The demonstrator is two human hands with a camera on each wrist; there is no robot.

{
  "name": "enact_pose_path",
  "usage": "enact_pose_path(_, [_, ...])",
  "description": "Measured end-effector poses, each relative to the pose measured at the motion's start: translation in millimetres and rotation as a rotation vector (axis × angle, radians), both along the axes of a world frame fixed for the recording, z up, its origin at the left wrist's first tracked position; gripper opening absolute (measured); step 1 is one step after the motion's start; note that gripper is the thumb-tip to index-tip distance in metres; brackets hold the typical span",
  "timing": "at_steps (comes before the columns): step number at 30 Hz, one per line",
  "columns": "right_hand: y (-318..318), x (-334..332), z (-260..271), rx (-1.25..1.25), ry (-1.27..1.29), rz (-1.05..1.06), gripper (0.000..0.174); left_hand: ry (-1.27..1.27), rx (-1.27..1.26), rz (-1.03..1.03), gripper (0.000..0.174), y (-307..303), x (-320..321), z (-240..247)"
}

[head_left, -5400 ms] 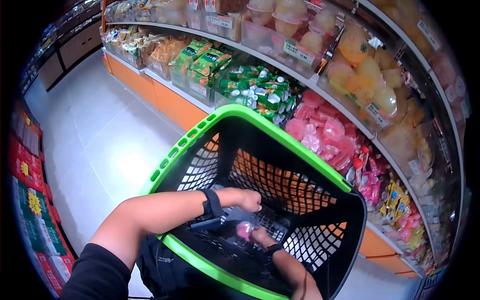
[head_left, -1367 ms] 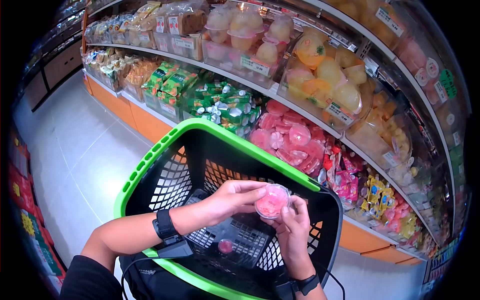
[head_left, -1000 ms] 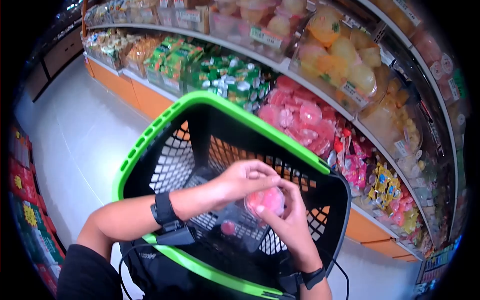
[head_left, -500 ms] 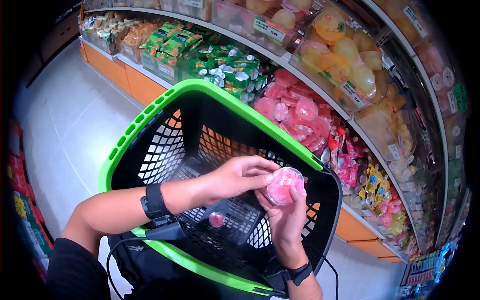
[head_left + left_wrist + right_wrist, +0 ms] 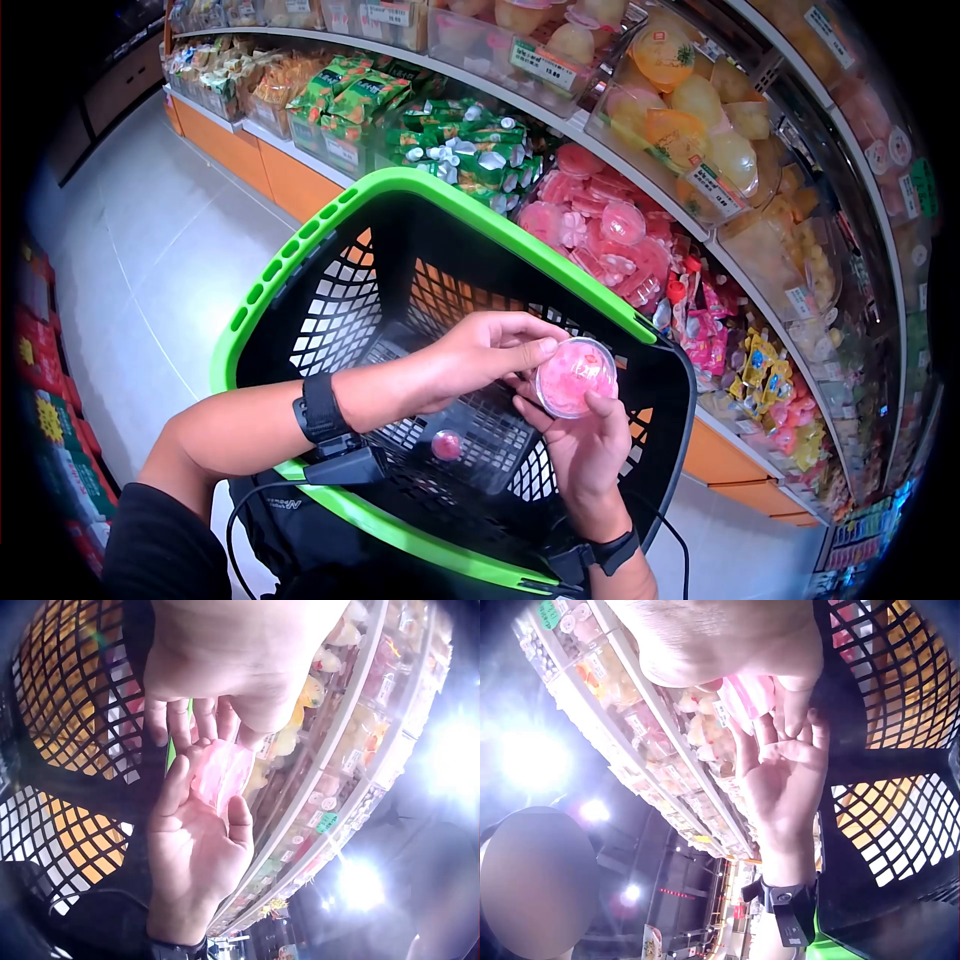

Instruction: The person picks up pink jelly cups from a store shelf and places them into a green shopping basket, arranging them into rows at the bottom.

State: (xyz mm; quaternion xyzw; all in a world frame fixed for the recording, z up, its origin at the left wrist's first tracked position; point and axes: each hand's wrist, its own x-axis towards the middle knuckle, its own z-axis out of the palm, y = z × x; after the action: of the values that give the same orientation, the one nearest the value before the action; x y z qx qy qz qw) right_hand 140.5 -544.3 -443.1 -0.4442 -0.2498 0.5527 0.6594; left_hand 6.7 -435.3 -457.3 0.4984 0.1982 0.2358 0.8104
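Observation:
Over the shopping basket (image 5: 400, 182), both hands hold one round clear cup of pink jelly (image 5: 577, 380), its flat face with small print turned toward the head camera. My left hand (image 5: 478, 358) pinches its upper left edge, thumb at the rim. From the lower right, my right hand (image 5: 590, 455) grips it with the thumb over the front edge and fingers behind. Both wrist views show the pink jelly cup (image 5: 223, 774) between the two hands, seen from the side. A smaller-looking pink cup (image 5: 446, 445) lies on the basket's floor.
Shelves curve along the back and right. Bins there hold pink jelly cups (image 5: 600, 215), green packets (image 5: 465, 145), yellow jelly cups (image 5: 690, 120) and wrapped sweets (image 5: 757, 365). Red and green boxes (image 5: 60, 430) stand at the left; tiled floor (image 5: 150, 240) lies between.
Earlier the right hand was low in the basket at a pink cup. Later both hands held a jelly cup above it, tilting it; its printed face now turns up, slightly farther right.

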Motion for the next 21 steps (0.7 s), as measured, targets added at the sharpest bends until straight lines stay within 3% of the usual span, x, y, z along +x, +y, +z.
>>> enact_pose_path(21, [0,13,-12,0.026,0.069,0.088,0.045,0.011,0.012,-0.013,0.043,2,2,-7])
